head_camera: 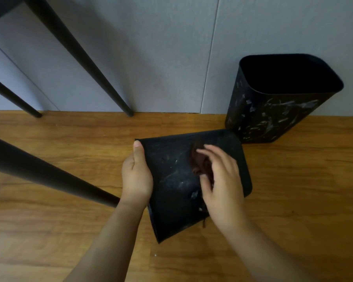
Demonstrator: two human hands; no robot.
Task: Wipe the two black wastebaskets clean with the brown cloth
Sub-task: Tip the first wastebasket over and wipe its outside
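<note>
Grey panelled wall over a wooden floor.
The wall (pixel 161 58) shows thin vertical seams and soft shadows; the floor (pixel 49 231) is warm brown wood grain (a few pale specks lie on it). Slanting black furniture legs (pixel 77 55) stand at left.

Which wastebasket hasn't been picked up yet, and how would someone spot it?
Look along the grey wall to where it meets the wooden floor on the right. The upright wastebasket stands there, open mouth up, its side covered in pale smears, unlike the held wastebasket.
</note>
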